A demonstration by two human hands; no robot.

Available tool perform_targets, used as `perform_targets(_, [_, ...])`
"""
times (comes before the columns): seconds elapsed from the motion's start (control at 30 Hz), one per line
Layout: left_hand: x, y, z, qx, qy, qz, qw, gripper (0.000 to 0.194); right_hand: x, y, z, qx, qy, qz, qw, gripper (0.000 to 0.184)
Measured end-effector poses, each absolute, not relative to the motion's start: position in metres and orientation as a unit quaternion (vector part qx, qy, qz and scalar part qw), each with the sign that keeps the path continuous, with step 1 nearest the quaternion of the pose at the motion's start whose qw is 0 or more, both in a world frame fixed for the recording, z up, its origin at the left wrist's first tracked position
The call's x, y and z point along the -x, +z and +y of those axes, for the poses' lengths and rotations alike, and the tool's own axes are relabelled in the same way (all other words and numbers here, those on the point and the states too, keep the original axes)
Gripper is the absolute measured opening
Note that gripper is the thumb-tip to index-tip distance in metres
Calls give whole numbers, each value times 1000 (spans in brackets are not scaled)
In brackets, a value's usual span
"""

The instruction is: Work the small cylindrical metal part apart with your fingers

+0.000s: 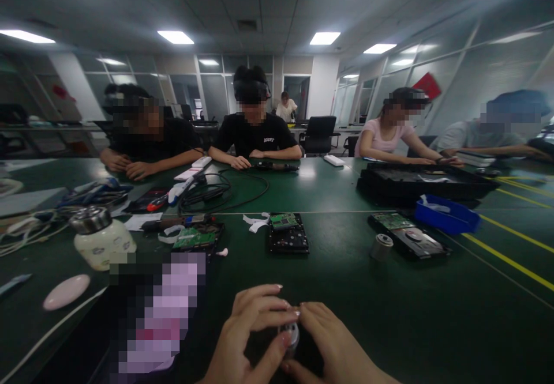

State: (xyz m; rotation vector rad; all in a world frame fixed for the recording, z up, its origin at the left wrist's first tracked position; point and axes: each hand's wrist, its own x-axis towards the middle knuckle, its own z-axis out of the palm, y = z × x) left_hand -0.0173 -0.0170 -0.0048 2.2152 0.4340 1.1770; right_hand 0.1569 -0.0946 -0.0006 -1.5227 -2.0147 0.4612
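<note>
At the table's near edge, my left hand [255, 329] and my right hand [335, 341] close in from both sides around a small silver metal cylinder [293, 338]. My left thumb presses against its side, and the left fingertips reach over its top. The right fingers curve round its far side, with the right thumb low in front. Its lower part is largely hidden. Ahead lies a hard drive [289, 241] with a green circuit board and white tape strips. Another silver cylinder [381, 248] stands beside a second hard drive [411, 237]; a third hard drive [199, 238] lies to the left.
On the left are a cream flask [101, 240], a pink oval object [67, 292], cables and a blurred purple item [164, 315] on something dark. Rightward sit a blue bin [448, 215] and a large black tray [419, 185]. Several people sit across the green table [337, 274].
</note>
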Motion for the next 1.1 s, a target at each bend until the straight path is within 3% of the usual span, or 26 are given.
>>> perform_targets(0.17, [17,-3,-14,-830,449,201,264,15,-157,-1,-94,576,172,-752,273,33])
perform_targets(0.4, [14,-15,18,-776,404,425,233,17,-157,3,-94,577,186,-749,267,46])
perform_targets(0.63, [12,-23,23,-799,367,425,215,24,-157,4,-94,583,188,-750,250,49])
perform_targets(0.83, [13,-17,17,-789,404,411,211,10,-157,5,-95,585,180,-753,241,49])
perform_targets(0.97, [18,-15,-2,-789,489,302,219,8,-158,2,-94,581,173,-756,247,45])
perform_targets(1.1, [22,-17,-16,-826,472,210,224,14,-158,-2,-94,571,174,-756,266,43])
